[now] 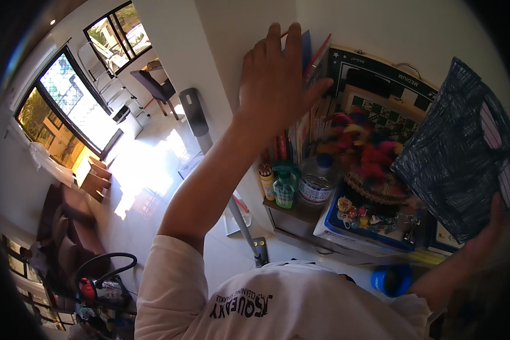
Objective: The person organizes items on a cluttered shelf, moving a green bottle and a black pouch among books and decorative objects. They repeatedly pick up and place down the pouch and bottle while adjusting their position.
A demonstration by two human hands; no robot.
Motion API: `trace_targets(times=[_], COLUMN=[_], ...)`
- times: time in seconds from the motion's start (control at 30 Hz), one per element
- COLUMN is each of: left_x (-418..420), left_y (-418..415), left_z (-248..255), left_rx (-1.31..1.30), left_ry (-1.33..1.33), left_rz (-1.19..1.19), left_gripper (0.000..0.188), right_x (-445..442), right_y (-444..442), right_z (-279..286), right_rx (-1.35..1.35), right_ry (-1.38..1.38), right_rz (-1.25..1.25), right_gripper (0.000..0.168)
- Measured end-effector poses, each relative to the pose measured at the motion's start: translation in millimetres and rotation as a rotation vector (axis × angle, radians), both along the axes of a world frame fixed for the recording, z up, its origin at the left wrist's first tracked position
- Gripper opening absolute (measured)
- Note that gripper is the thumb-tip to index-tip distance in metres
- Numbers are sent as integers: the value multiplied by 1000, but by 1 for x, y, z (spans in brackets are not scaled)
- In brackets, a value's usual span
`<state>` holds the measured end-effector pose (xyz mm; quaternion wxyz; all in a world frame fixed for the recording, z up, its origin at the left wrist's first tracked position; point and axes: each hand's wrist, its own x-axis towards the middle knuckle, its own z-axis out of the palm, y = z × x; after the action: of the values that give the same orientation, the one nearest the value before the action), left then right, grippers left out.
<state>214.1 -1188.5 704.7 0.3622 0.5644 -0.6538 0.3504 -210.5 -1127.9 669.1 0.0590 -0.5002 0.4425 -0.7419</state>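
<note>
My left hand (272,76) reaches over the shelf top, back up, thumb spread from the fingers. Its fingertips are by a blue folder (307,49) and a red-edged folder (318,57); whether they touch is unclear. At the right, my right hand (486,229) grips the lower edge of a flat sheet (446,148) coloured in dark blue scribble, with pale striped patches. Between the hands sits a woven basket (374,191) of colourful feathery items (374,148). Behind it, a chess set box (391,110) leans near a green-and-black board marked with stars (344,63).
On the cabinet (287,221) stand a green spray bottle (285,187), a clear blue-capped bottle (318,180), a yellow pencil holder (266,182) and a blue-and-white box (344,225) bearing small trinkets. A stick vacuum (238,212) leans left; a blue container (391,280) is below.
</note>
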Motion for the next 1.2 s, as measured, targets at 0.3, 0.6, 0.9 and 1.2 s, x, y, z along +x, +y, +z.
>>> trace_targets(times=[0.3,0.6,0.9,1.2], left_x=[-3,11,42,23], left_y=[-35,-35,-38,-40], left_z=[11,19,13,23], left_rx=[150,237,132,807], left_ry=[-118,-510,-623,-841], left_rz=[166,367,174,186], left_gripper=[65,21,20,46], right_x=[-54,-14,31,53], right_y=[6,0,-42,-60], right_z=[-22,-4,37,43], right_rx=[-19,40,-19,72], right_ry=[-154,-320,80,88], right_rz=[162,261,374,458], right_gripper=[52,52,43,41])
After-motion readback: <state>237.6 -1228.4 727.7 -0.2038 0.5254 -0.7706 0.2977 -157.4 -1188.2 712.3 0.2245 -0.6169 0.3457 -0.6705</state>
